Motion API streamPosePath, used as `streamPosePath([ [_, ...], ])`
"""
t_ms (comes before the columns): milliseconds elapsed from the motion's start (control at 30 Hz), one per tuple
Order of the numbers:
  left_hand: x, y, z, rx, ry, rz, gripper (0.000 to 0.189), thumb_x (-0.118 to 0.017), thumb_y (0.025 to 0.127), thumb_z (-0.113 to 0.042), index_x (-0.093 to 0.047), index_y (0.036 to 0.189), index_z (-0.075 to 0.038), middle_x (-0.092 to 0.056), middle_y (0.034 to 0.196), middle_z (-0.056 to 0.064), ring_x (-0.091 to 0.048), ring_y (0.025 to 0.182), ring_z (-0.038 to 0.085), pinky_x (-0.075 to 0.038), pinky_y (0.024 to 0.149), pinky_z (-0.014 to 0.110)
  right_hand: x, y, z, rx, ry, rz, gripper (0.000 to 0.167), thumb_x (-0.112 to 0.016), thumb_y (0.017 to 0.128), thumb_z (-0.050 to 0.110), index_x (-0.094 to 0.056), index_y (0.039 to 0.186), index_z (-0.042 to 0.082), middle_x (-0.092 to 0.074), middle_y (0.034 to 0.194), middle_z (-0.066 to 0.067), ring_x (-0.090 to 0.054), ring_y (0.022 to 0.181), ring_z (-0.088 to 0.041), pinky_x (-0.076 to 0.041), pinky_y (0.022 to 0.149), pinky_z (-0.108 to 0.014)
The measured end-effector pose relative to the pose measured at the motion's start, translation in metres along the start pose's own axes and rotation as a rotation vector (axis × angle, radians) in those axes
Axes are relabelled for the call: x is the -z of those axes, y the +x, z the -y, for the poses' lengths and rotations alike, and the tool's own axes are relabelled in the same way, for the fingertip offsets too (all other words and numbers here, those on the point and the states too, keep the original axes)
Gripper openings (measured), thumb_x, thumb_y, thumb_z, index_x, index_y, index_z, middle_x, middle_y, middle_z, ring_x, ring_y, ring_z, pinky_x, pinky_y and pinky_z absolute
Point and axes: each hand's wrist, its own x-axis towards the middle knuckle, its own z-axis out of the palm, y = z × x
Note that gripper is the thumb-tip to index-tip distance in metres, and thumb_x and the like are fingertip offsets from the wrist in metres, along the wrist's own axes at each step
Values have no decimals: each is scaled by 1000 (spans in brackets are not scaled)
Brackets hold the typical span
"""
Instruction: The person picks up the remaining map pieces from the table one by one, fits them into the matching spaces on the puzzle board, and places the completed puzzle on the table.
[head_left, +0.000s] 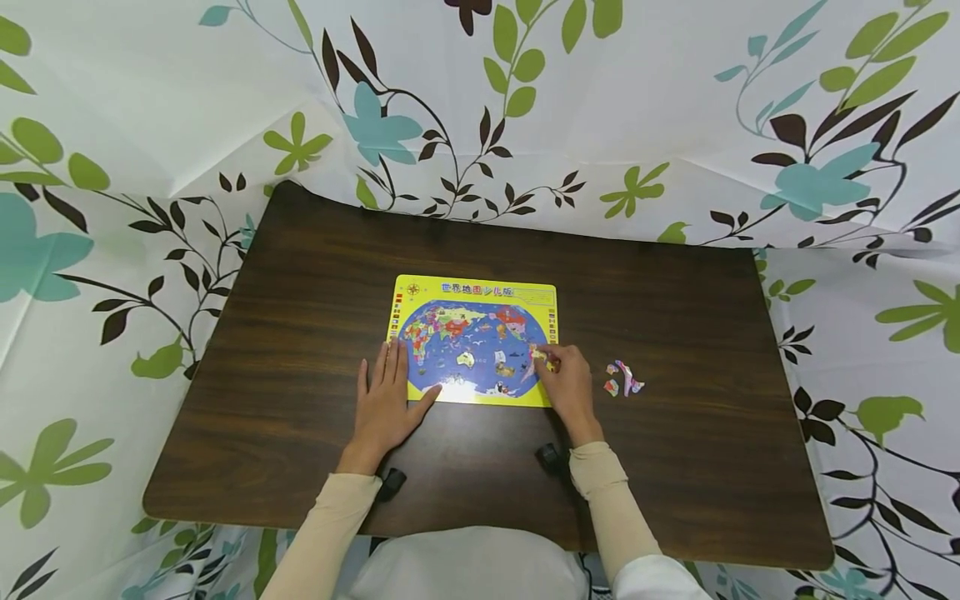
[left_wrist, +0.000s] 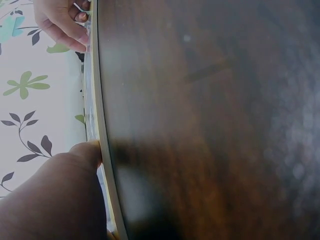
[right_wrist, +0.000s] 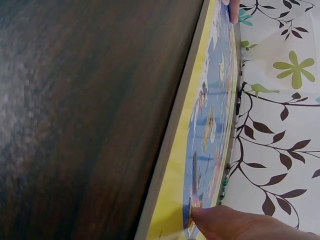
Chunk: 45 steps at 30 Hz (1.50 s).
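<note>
A yellow-bordered world map puzzle board point(head_left: 531, 400) lies flat on the table, its blue oval map holding colourful pieces. My left hand point(head_left: 384, 408) rests on the board's lower left corner, fingers straight along the left edge and thumb on the bottom border. Over the map's right side, my right hand point(head_left: 568, 382) pinches a small colourful puzzle piece point(head_left: 537, 354) between thumb and fingertips. In the right wrist view the thumb point(right_wrist: 215, 217) presses close to the board surface, hiding most of that piece. The left wrist view shows the left thumb point(left_wrist: 85, 152) at the board's edge.
Several loose puzzle pieces point(head_left: 628, 380) lie on the dark wooden table point(head_left: 697, 333) to the right of the board. A floral cloth point(head_left: 540, 117) hangs behind and around the table. Black wrist cameras point(head_left: 550, 458) sit near both wrists, low over the tabletop.
</note>
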Motion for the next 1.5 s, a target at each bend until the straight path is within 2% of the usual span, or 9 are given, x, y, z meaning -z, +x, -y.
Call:
streamPosePath([
  [300,1,-1,0,2,-7,6,103,-51,98,-67,-5,166,-6,-3,173,15,5,160,31,11,123,58,1,2,2,-19,-4,20,27,-73,95,15,-76,117,0,-57,93,-13,-53,82,-27,-41,70,-37],
  [500,0,0,0,-5,-4,0,103,-50,98,-68,-6,166,-6,-3,173,15,4,160,31,11,123,58,2,1,3,-37,7,15,30,-72,97,17,-72,122,0,-57,93,-13,-53,81,-27,-41,69,-36],
  [767,-1,1,1,-17,-1,-18,102,-51,98,-67,-7,166,-5,-5,173,15,2,160,32,9,124,59,17,0,-14,-58,43,-84,34,-64,101,14,-66,129,-5,-60,95,-17,-56,79,-29,-44,68,-38],
  [1033,-1,0,0,-16,-11,-22,102,-53,98,-66,-8,166,-4,-6,173,17,0,160,33,8,123,60,55,1,-46,-226,-25,-194,31,-60,99,4,-66,127,-6,-62,106,-23,-60,95,-40,-48,84,-54],
  [1233,-1,-1,-2,-23,-28,-46,101,-56,97,-63,-12,165,-2,-10,172,18,-3,160,35,5,123,62,80,-4,-57,-348,-55,-256,31,-66,98,10,-68,123,-8,-63,112,-26,-60,108,-48,-46,93,-62],
  [1367,-1,0,-1,-20,-19,-40,102,-55,98,-64,-11,166,-3,-8,173,17,-1,160,33,6,123,61,88,-6,-59,-387,-76,-239,31,-68,98,14,-69,120,-8,-66,114,-27,-61,109,-48,-47,94,-62],
  [1500,-2,0,1,-16,0,-29,102,-53,98,-66,-7,166,-5,-6,173,15,1,160,30,7,124,60,91,-6,-62,-414,-99,-185,30,-69,98,17,-69,117,-6,-68,114,-25,-63,106,-45,-48,91,-59],
])
